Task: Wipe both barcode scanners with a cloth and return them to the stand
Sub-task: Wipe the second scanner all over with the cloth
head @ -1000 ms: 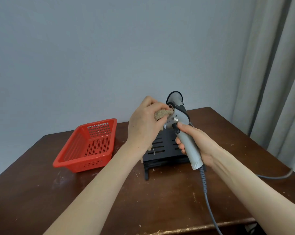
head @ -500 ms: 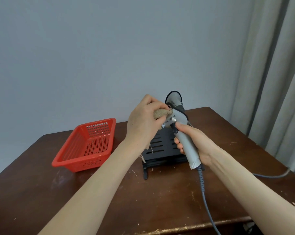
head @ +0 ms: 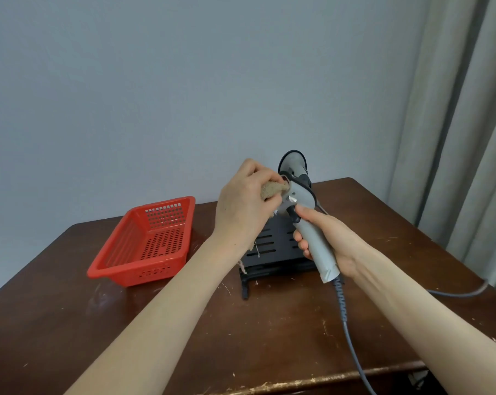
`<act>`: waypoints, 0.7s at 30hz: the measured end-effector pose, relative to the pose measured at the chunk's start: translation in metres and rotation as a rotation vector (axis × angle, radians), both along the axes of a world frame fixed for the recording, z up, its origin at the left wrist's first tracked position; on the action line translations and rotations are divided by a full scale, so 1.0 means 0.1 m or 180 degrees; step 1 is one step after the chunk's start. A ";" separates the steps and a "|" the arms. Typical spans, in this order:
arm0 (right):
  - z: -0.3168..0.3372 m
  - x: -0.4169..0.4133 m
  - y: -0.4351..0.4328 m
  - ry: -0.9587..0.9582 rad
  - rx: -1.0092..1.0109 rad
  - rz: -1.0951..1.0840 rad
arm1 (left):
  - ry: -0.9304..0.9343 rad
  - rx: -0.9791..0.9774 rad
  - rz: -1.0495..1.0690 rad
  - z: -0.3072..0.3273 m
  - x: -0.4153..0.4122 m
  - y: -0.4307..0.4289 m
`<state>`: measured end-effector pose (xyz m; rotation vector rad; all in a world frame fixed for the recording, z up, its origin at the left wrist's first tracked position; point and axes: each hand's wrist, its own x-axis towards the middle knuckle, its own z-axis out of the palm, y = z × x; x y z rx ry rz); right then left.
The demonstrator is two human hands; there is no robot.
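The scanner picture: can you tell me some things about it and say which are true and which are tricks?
1. The right hand holds the gray scanner by its handle. True.
2. The left hand presses a tan cloth against the scanner's head. True.
3. The red basket is full of cloths. False: nothing shows inside it.
4. The black stand sits left of the basket. False: it sits to the basket's right.
5. A cable hangs from the scanner's handle. True.

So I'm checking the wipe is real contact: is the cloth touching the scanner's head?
Touching. The head view shows the cloth, bunched in the left hand, pressed against the front of the scanner with no gap.
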<state>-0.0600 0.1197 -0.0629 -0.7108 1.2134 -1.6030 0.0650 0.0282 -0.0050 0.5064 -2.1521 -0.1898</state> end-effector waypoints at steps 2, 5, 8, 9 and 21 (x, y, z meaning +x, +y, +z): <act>-0.01 -0.01 0.02 -0.0048 0.0007 -0.0021 | -0.0157 -0.0079 0.0143 -0.06 0.05 -0.06; -0.03 -0.03 0.03 -0.0041 0.0010 -0.0015 | -0.0328 -0.0095 0.0363 -0.16 0.11 -0.12; -0.04 -0.02 0.02 -0.0062 0.0007 -0.0018 | -0.0111 0.0118 0.0499 -0.15 0.12 -0.12; -0.03 -0.02 0.02 -0.0071 -0.0005 -0.0018 | 0.0029 0.0173 0.0513 -0.14 0.12 -0.11; 0.00 -0.01 0.04 -0.0011 0.0021 -0.0067 | 0.0021 -0.0757 0.0311 -0.08 0.00 -0.04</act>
